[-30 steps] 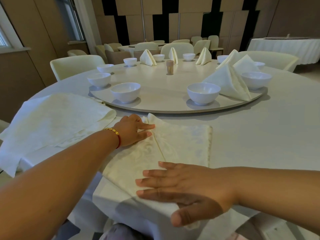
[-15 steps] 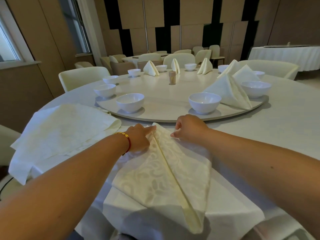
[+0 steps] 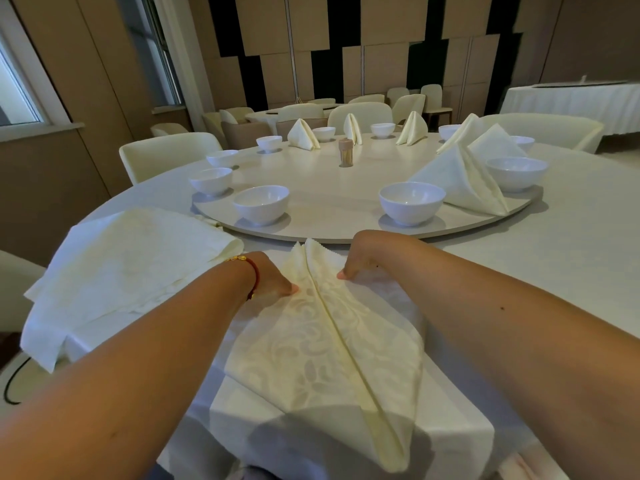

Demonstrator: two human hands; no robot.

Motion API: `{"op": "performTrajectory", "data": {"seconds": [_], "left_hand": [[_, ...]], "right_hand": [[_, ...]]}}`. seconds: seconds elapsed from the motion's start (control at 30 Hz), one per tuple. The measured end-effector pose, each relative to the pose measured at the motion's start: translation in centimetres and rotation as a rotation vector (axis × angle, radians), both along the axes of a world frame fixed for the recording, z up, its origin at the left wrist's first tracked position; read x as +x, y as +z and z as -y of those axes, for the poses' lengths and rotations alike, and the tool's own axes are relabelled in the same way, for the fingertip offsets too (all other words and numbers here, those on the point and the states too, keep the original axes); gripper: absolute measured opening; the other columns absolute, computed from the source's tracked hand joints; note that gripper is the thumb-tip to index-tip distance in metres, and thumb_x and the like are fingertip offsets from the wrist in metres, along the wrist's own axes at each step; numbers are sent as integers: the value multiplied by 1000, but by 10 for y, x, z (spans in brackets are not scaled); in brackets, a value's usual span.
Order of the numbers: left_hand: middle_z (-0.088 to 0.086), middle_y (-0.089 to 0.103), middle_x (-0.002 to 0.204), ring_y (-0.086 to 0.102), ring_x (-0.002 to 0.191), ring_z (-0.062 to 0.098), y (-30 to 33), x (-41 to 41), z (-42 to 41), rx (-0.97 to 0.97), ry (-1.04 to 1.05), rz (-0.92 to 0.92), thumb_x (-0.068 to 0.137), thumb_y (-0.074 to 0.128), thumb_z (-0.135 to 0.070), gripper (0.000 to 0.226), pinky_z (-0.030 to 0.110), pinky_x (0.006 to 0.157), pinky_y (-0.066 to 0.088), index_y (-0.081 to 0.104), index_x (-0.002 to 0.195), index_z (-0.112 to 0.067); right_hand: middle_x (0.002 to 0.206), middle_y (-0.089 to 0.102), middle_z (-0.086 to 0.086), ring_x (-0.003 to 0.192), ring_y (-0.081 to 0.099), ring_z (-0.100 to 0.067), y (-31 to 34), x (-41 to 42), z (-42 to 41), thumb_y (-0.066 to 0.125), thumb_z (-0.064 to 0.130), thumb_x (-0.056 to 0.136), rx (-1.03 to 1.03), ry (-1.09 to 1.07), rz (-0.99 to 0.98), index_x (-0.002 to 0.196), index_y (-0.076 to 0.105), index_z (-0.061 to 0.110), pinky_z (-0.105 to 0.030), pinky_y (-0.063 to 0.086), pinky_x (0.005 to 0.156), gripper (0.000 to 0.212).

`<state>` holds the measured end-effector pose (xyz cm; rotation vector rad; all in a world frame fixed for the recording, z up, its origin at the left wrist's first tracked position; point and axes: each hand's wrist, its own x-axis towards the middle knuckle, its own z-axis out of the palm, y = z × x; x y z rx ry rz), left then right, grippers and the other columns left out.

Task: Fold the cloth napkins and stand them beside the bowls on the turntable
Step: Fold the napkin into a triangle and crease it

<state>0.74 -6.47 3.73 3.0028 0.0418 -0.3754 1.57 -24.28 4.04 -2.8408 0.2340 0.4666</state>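
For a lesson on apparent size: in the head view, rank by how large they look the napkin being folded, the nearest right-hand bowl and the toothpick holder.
1. Napkin being folded, though nearness to the camera inflates it.
2. Nearest right-hand bowl.
3. Toothpick holder, farthest away.

Your round table [image 3: 571,258], white-clothed, carries the turntable [image 3: 329,188] at centre; nearer you than the turntable lie a half-folded napkin [image 3: 332,351] and, to its left, stacked napkins [image 3: 121,268].
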Motion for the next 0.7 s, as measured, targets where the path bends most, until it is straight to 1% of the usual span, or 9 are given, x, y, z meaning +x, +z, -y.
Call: {"op": "performTrajectory", "data": {"seconds": [0.1,0.2,0.27,0.37,0.43,0.5,0.57,0.63,0.7], "left_hand": [[3,62,86,58,81,20,-6,0,-1,-53,4,33,82,63,-54,46,28,74,45,61,100,-11],[2,63,98,58,86,20,-15,0,-3,-143,9,119,81,66,-50,52,29,75,46,61,113,-10],[3,62,100,56,83,19,-21,0,-4,-193,27,166,81,67,-49,55,27,72,43,59,117,-9],[1,60,81,56,72,17,-26,-2,-5,-206,19,234,82,66,-49,43,25,59,38,63,97,-8],[-2,54,69,52,64,14,-28,-5,-5,-215,17,298,82,66,-48,43,25,54,34,65,95,-7],[1,55,69,51,65,16,-29,-10,-6,-238,6,354,82,66,-46,46,25,54,33,65,100,-4],[5,62,80,59,79,23,-23,-12,-5,-279,-27,416,83,65,-45,44,27,60,35,65,99,-5],[3,59,75,61,87,27,0,-11,-2,-301,-87,518,85,63,-46,34,29,67,36,63,84,-12],[2,54,69,59,84,29,43,-9,3,-315,-128,654,87,61,-46,40,32,68,37,55,71,-11]], "right_hand": [[117,60,-9,101,56,-26,-2,-3,-2,65,41,89,-12,14,31,123,56,4,-30,40,80,51],[101,55,-6,90,53,-24,-5,-5,-5,68,33,88,-1,23,107,112,56,7,-29,40,76,37],[99,54,-5,88,52,-23,-6,-6,-7,67,30,88,3,22,118,115,56,7,-29,40,74,37],[100,53,-5,90,51,-24,-5,-8,-6,66,32,89,47,-1,110,118,56,5,-29,39,76,41],[101,55,-6,91,52,-24,-6,-8,-3,66,33,90,69,-12,116,113,57,6,-29,39,77,37],[101,59,-6,91,56,-24,-8,-9,0,68,35,87,92,-18,159,111,59,4,-28,41,76,40],[109,63,-8,97,59,-25,-5,-12,4,71,38,84,139,-31,264,117,60,5,-30,45,80,48],[115,63,-9,106,59,-28,14,-14,12,71,37,84,228,-51,434,119,60,5,-31,46,86,48],[96,63,-4,96,58,-26,50,-21,21,69,34,86,321,-54,637,100,64,10,-27,44,71,28]]}}
